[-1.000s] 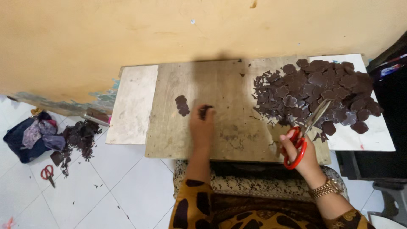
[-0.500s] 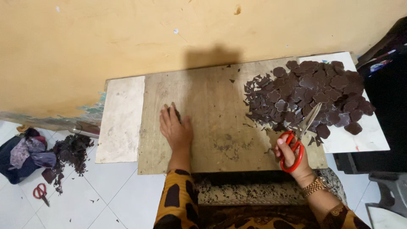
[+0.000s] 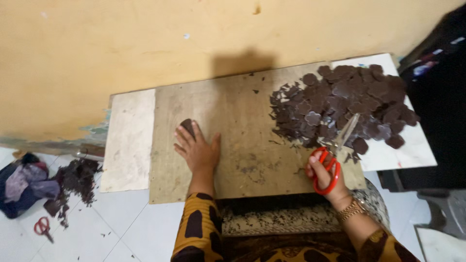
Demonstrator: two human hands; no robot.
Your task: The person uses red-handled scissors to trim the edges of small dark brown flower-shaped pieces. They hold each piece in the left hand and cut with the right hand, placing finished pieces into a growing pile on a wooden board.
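Scissors point(image 3: 335, 155) with red handles sit in the right hand point(image 3: 324, 177), fingers threaded through the loops and closed on them, blades pointing up into the edge of the pile point(image 3: 347, 104) of dark cut shapes on the right of the board point(image 3: 233, 126). The left hand point(image 3: 198, 151) lies flat on the board, fingers spread wide and holding nothing; its fingertips touch one dark piece point(image 3: 188, 127) that lies apart from the pile, near the board's left side.

As a judgement, the blade tips resting among loose pieces could push some off the board's near edge or onto the white slab point(image 3: 412, 150) beyond, since the pile already spills that way. The single piece under the left fingertips is only pressed, not gripped, so it could slide away. The board overhangs the pale counter point(image 3: 127, 140) and the person's lap, so a hard press at the near edge might tip it.

On the floor at left lie dark scraps point(image 3: 75, 179), a bundle of cloth point(image 3: 22, 187) and a second small red pair point(image 3: 42, 227).
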